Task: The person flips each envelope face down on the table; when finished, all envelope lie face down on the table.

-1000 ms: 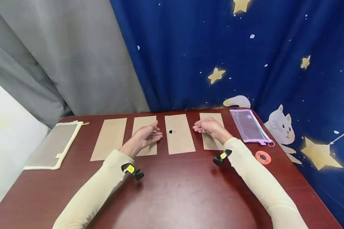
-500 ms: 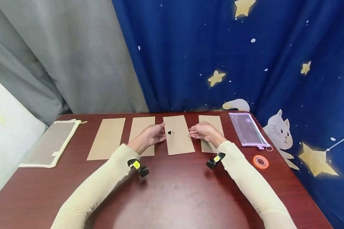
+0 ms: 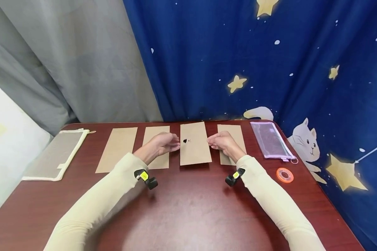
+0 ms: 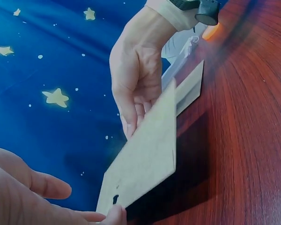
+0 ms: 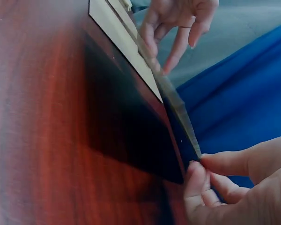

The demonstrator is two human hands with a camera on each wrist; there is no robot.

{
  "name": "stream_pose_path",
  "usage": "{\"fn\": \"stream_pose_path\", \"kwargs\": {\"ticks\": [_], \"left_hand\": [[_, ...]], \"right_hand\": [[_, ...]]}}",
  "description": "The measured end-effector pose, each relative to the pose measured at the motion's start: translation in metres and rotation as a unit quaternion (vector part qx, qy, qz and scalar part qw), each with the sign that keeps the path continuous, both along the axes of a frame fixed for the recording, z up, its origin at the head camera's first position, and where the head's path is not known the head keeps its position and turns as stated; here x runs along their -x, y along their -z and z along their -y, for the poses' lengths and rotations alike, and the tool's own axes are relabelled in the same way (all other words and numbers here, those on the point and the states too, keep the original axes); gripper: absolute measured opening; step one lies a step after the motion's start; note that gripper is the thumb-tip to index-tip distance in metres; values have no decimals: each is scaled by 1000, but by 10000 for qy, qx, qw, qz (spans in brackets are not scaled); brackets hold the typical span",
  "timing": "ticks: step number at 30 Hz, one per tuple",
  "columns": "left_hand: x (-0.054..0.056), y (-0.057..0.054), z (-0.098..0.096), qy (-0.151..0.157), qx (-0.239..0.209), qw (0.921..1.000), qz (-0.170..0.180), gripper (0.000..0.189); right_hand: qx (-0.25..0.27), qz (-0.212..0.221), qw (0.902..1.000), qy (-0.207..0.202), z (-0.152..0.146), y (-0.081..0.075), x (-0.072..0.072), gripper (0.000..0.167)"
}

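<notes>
A flat brown kraft paper bag [image 3: 194, 150] with a small black print is raised off the table, its shadow showing beneath. Along its left edge, my left hand [image 3: 163, 143] holds it between the fingertips; a fingertip overlaps the bag near the print in the left wrist view. My right hand [image 3: 224, 142] pinches the opposite edge between thumb and fingers, clearest in the right wrist view. Two similar brown paper pieces, a far-left one [image 3: 117, 150] and a nearer one [image 3: 157, 162], lie left of the bag. Another brown piece [image 3: 235, 134] lies partly under my right hand.
A white-edged mesh zip pouch [image 3: 54, 153] lies at the table's left. On the right are a purple mesh pouch [image 3: 271, 141] and an orange ring-shaped roll [image 3: 284, 175]. Curtains [image 3: 207, 69] hang behind the table's back edge.
Both hands have closed in on the printed bag from either side and taken its edges. The bag has come up from the table, its near edge now lifted.
</notes>
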State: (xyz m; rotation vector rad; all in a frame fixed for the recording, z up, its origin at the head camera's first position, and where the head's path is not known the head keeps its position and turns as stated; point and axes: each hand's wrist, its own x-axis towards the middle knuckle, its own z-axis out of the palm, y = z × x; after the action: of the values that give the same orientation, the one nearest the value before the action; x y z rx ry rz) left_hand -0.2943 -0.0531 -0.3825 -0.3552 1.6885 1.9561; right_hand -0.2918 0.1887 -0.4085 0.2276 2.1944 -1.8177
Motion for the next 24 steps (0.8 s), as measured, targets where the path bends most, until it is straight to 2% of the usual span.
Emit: {"fn": "stream_pose_path", "kwargs": {"ticks": [3,8,12,15,20,24], "left_hand": [[1,-2,6,133,85,9999,-27,22],[4,-7,16,419,53,9990,-175,38],[9,-14,21,636,-58,9972,-390,42],[12,-19,22,556,-54,9970,-532,36],[14,-25,20,319,123,9978,-572,11],[14,-28,17,292,253,9971,-660,12]], "right_hand": [[206,-16,9995,226,3,4,-2,27],[623,-58,9974,350,4,3,-6,31],[953,-127,9951,216,-1,-3,-8,35],[1127,-73,9936,52,-5,-7,-7,38],[1299,142,9914,-47,-7,-11,-6,41],[1279,221,9915,-125,-7,-9,-6,40]]}}
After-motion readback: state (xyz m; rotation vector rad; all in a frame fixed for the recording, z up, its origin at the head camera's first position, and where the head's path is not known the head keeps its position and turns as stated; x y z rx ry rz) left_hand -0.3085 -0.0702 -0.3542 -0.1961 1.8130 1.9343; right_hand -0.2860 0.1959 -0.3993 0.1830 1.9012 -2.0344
